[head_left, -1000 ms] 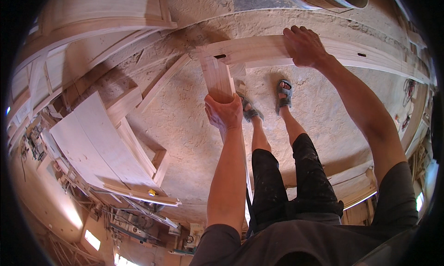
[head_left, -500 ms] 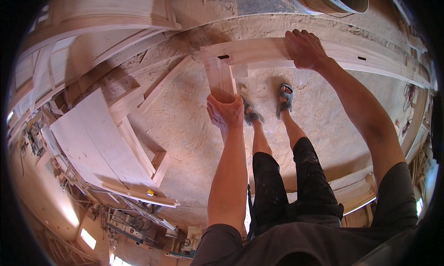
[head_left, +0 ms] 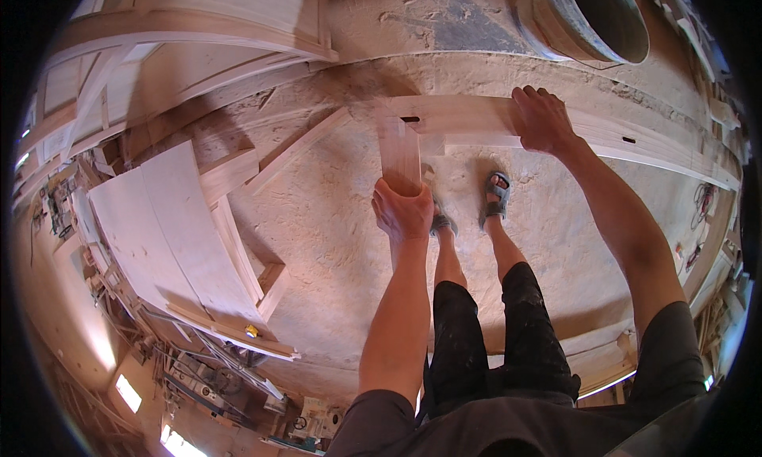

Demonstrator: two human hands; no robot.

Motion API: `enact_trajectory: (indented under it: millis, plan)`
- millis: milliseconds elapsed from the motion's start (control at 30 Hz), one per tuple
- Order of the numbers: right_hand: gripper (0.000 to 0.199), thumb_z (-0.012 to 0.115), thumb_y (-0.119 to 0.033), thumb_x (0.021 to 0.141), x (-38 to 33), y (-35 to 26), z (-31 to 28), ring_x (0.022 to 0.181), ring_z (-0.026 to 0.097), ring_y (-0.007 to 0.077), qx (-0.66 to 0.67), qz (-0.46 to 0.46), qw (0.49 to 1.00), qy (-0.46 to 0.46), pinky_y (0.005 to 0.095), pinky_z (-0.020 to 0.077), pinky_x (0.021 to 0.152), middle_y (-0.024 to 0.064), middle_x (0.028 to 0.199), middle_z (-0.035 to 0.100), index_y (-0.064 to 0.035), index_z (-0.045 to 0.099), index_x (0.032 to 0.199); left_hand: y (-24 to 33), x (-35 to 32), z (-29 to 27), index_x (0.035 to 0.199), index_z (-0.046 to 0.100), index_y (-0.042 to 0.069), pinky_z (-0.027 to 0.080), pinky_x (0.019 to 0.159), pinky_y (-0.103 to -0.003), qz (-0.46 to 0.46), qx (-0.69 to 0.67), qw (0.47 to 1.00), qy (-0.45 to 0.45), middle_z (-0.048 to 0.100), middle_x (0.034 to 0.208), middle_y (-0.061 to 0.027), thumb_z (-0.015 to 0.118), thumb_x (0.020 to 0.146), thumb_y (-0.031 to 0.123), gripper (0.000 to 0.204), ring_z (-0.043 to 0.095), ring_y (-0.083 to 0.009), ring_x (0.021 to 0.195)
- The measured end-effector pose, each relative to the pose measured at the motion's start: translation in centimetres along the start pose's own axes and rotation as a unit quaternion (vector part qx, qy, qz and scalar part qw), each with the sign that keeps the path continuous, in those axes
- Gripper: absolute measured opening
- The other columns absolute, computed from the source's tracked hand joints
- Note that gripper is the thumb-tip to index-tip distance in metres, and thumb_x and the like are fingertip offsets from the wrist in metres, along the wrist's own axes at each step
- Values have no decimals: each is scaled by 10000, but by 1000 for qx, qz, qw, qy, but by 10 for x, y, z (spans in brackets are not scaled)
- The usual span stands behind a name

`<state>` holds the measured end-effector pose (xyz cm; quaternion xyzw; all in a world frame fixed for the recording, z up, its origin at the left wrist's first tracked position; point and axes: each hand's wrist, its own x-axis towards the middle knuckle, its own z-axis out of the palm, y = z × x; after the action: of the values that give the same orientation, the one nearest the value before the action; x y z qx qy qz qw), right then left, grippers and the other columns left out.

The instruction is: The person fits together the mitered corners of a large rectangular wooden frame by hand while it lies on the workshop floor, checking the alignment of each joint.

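Note:
My left hand (head_left: 403,209) is wrapped round a short pale wooden board (head_left: 401,155), its thumb side toward me. The board's far end meets the left end of a long wooden rail (head_left: 468,114), roughly at a right angle. Whether the two are joined or only touching I cannot tell. Farther right along the rail, my right hand (head_left: 544,120) closes over it with the fingers across its far edge. Two dark slots show in the rail, one near the corner and one right of my right hand.
A large pale panel (head_left: 147,227) lies at the left, with a small yellow object (head_left: 252,330) near its lower edge. A loose wooden strip (head_left: 302,149) rests on the dusty floor (head_left: 333,258). A round metal drum (head_left: 556,20) stands beyond the rail. Framed woodwork (head_left: 190,32) fills the far left.
The whole view has shifted, so the boards and both hands appear lower and farther right. Both hands keep their hold, and the boards still meet at the same corner.

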<state>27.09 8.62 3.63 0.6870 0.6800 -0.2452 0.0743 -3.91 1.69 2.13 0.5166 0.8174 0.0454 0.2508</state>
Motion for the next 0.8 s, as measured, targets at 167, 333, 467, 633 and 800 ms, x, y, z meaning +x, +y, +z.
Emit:
enact_trajectory:
  millis: [167,333,467,633,800]
  plan:
    - [561,750,-3,649,-2,-3,7,1053,616,411,-9,2,999,31,509,501,934,182,1111,644,-43,566,1177,-1,0,2,1288,511,29,512,1014,-571,-11,-5,1000,-3,634,1249,-227,858,740,344,720,594,-451,1197]
    - [569,779,-29,666,-1,8,6,1076,614,398,-24,-28,999,38,500,493,930,184,1136,629,-39,558,1190,6,-5,-1,1295,487,19,512,1014,-574,21,-8,999,25,625,1249,-227,856,742,340,738,588,-448,1205]
    - [559,789,-23,649,0,5,6,1092,618,383,6,-87,996,32,480,507,929,182,1122,632,-19,538,1149,-1,-2,1,1293,484,16,521,1009,-571,5,3,1000,3,623,1254,-239,854,749,343,734,596,-450,1197]
    - [563,780,-12,615,5,-1,4,1035,660,398,-12,-66,998,9,491,557,853,183,1095,665,-9,551,1130,-2,-2,4,1282,492,13,530,987,-561,18,7,1000,16,628,1235,-233,856,746,349,729,604,-444,1179]
    - [589,782,-11,601,5,-4,0,1038,679,402,-11,-56,998,-1,480,574,864,192,1087,673,4,561,1147,0,-3,4,1314,497,16,509,1008,-567,8,5,1000,19,648,1219,-258,858,716,368,782,635,-469,1149]
